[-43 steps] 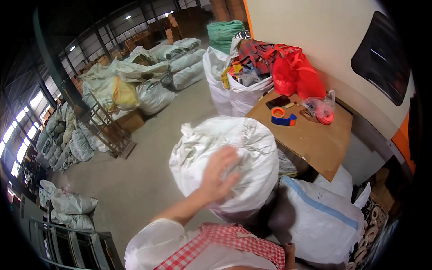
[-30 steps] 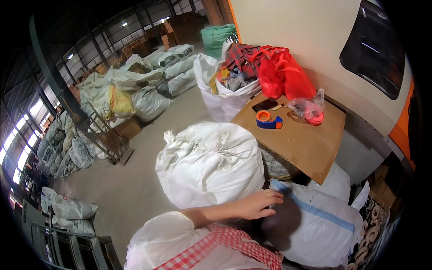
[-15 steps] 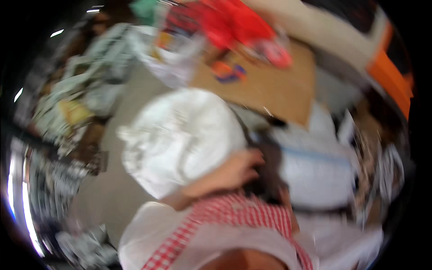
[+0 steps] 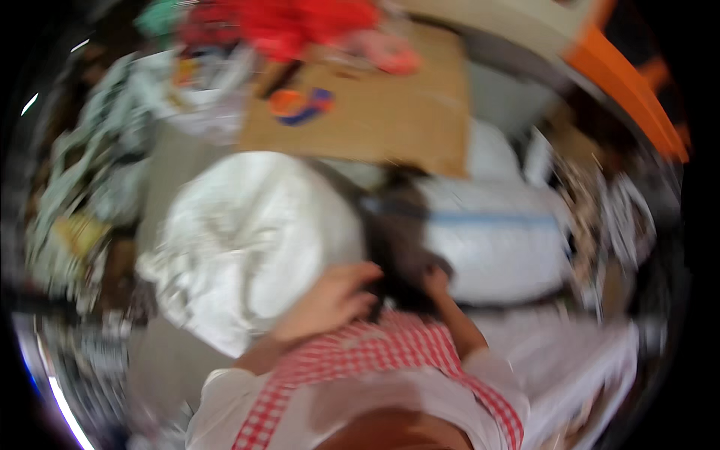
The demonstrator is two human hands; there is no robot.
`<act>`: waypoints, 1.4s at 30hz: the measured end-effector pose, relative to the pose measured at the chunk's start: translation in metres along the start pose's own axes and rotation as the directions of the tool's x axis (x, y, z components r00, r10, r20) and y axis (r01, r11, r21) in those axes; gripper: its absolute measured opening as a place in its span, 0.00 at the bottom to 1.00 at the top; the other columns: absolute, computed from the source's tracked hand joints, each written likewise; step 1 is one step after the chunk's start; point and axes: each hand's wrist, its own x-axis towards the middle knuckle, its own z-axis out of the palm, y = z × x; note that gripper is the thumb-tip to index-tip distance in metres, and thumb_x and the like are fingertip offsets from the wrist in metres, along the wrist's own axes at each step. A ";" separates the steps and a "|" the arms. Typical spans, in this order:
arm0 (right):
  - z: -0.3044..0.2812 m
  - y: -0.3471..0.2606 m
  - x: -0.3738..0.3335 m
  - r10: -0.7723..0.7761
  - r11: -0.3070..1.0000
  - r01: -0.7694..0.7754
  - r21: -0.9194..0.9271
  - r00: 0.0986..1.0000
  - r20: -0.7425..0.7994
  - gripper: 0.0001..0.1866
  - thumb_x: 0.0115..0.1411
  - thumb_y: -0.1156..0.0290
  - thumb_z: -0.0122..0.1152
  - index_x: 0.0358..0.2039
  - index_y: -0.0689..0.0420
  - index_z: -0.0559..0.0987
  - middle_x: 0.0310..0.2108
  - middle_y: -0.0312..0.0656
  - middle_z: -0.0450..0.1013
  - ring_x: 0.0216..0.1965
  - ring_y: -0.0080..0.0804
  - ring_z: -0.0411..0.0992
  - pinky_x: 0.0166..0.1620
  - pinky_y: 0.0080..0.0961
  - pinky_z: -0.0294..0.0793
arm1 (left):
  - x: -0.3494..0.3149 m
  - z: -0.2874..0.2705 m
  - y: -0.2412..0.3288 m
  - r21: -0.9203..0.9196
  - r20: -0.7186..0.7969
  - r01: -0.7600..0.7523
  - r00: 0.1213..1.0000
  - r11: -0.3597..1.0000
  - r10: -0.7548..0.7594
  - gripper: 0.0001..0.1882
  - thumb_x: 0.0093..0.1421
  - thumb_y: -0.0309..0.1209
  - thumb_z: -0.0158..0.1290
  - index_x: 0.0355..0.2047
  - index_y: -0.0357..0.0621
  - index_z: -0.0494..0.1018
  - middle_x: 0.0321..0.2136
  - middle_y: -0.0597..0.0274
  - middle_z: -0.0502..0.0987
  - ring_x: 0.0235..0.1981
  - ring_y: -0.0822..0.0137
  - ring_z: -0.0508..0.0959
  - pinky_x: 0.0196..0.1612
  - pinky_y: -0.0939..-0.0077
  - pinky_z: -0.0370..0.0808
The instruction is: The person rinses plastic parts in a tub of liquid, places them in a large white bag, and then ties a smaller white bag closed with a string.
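My left hand (image 4: 334, 296) is in front of my body, its fingers apart and slightly curled. It lies against the near right side of a big white sack (image 4: 251, 232) with a gathered, puckered top, and nothing shows in it. My right hand (image 4: 436, 283) is beside the near left corner of a second white sack (image 4: 495, 240), which has a blue stripe and lies on its side. Motion blurs its fingers, so whether it holds anything is unclear. A dark area (image 4: 394, 259) fills the space between the two sacks; its contents are too blurred to make out.
Behind the sacks lies a brown cardboard sheet (image 4: 367, 124) with an orange and blue tape roll or similar ring (image 4: 286, 103) and red plastic bags (image 4: 300, 26). An orange and cream machine edge (image 4: 622, 90) stands at far right. Piled whitish bags (image 4: 97, 157) line the left.
The view has swung, so the sacks and cardboard sit further left and the cardboard higher. My right hand and forearm, mostly hidden before, now show. My left hand's fingers look more spread.
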 end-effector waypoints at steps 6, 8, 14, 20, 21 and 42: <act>0.011 -0.080 0.103 -0.566 0.807 0.537 -0.246 0.822 -0.062 0.25 0.47 0.68 0.57 0.46 0.62 0.69 0.48 0.53 0.65 0.51 0.51 0.61 0.54 0.41 0.59 | 0.025 0.002 0.003 0.054 0.057 0.018 0.998 0.998 -0.021 0.20 0.59 0.35 0.46 0.48 0.35 0.64 0.47 0.47 0.68 0.48 0.51 0.68 0.52 0.65 0.63; 0.015 -0.099 0.130 -0.631 0.760 0.619 -0.199 0.776 0.001 0.33 0.44 0.66 0.60 0.51 0.62 0.63 0.52 0.55 0.60 0.55 0.51 0.57 0.58 0.40 0.54 | 0.017 0.009 0.002 0.065 0.011 0.057 0.998 0.996 -0.058 0.20 0.59 0.35 0.46 0.48 0.35 0.64 0.47 0.47 0.68 0.48 0.51 0.67 0.52 0.65 0.63; 0.006 -0.119 0.156 -0.642 0.702 0.693 -0.163 0.716 0.274 0.54 0.31 0.59 0.71 0.58 0.59 0.53 0.56 0.55 0.53 0.58 0.55 0.51 0.58 0.47 0.52 | 0.012 0.033 0.021 0.023 0.057 0.235 0.970 0.972 -0.236 0.21 0.59 0.35 0.46 0.50 0.35 0.63 0.48 0.48 0.67 0.48 0.53 0.68 0.51 0.67 0.64; 0.031 -0.077 0.162 -0.720 0.535 0.649 -0.541 0.685 0.110 0.30 0.39 0.58 0.64 0.44 0.54 0.70 0.47 0.49 0.65 0.48 0.48 0.63 0.51 0.44 0.63 | 0.016 0.040 0.016 -0.116 0.030 0.242 0.970 0.963 -0.240 0.22 0.61 0.37 0.44 0.52 0.36 0.62 0.49 0.50 0.68 0.49 0.58 0.69 0.51 0.70 0.65; 0.044 -0.065 0.175 -0.717 0.543 0.638 -0.546 0.690 0.094 0.30 0.39 0.58 0.64 0.44 0.54 0.70 0.47 0.49 0.65 0.48 0.48 0.63 0.51 0.44 0.63 | 0.020 0.040 0.017 -0.122 0.068 0.268 0.963 0.956 -0.261 0.22 0.61 0.37 0.45 0.52 0.36 0.62 0.49 0.50 0.68 0.49 0.59 0.69 0.51 0.70 0.65; 0.014 -0.032 0.097 -0.514 0.855 0.519 -0.030 0.853 0.094 0.11 0.52 0.67 0.47 0.22 0.59 0.74 0.26 0.53 0.71 0.32 0.52 0.70 0.36 0.42 0.68 | 0.055 0.033 -0.055 0.601 -0.668 0.690 0.711 0.403 -0.220 0.41 0.42 0.37 0.58 0.58 0.46 0.55 0.55 0.33 0.51 0.54 0.37 0.55 0.53 0.44 0.52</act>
